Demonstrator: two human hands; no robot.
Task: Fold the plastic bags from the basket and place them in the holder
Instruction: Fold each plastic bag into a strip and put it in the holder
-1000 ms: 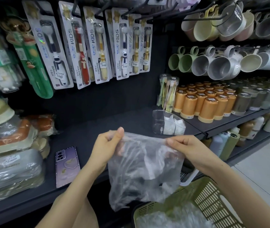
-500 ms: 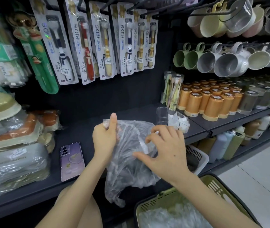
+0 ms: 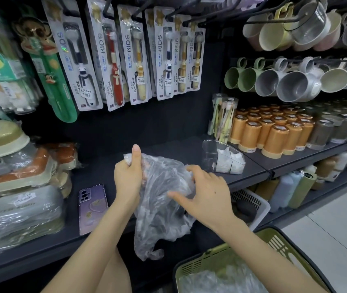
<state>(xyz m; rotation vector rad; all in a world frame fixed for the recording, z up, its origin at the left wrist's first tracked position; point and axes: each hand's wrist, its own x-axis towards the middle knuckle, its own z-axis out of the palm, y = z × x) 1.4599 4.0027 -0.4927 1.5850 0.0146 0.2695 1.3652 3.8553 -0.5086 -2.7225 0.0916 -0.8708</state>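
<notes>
A dark shelf (image 3: pixel 96 166) runs across the middle of the frame in a shop aisle, backed by a dark wall panel (image 3: pixel 147 123). Pale floor tiles (image 3: pixel 337 229) show at the lower right.

At the centre, over the front edge of the shelf, hangs a crumpled clear plastic bag (image 3: pixel 164 218), its lower end drooping below the shelf edge. The left hand (image 3: pixel 127 176) has its grip clenched on the bag's upper left corner, thumb pointing up. The right hand (image 3: pixel 206 197) lies over the bag's right side, its grip grasping the plastic with curled fingers and the thumb spread out.

A clear holder (image 3: pixel 210 153) stands on the shelf to the right of the hands and apart from them, with folded white bags (image 3: pixel 231 163) inside. A green basket (image 3: pixel 210 256) sits at the bottom right, with more clear bags (image 3: pixel 217 280) in it.

A purple phone (image 3: pixel 93 208) lies flat on the shelf, left of the left forearm. Wrapped boxes (image 3: pixel 20 210) are stacked at the far left. Toothbrush packs (image 3: pixel 126 60) hang along the top of the wall panel, and mugs (image 3: pixel 295 83) hang at the upper right. Orange cups (image 3: pixel 274 134) stand in rows on the shelf at the right, behind the holder. Under the shelf sit a white basket (image 3: pixel 257 206) and, right of it, bottles (image 3: pixel 291 187).
</notes>
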